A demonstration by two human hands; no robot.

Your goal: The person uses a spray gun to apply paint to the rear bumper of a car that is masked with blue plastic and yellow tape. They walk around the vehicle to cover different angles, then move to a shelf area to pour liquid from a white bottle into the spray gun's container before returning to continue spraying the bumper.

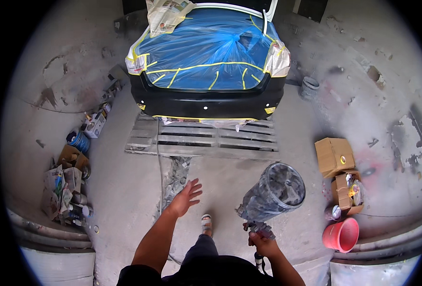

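My right hand (264,243) is wrapped round the handle of a paint spray gun (259,228), low at the right. On top of the gun sits a large grey-smeared paint cup (276,188), tilted with its round lid toward me. A hose fitting (258,260) hangs below the grip. Out in front and to the left, my left hand (185,199) is held in the air with its fingers spread and nothing in it. Ahead of both hands, and apart from them, stands the rear of a car with a black bumper (206,102).
Blue plastic film (196,50) with yellow tape masks the car's rear. A slatted floor grate (196,138) lies before it. A hose (160,167) runs along the floor. Boxes (335,155) and a red bucket (342,235) stand right; papers and cans (68,190) crowd the left wall.
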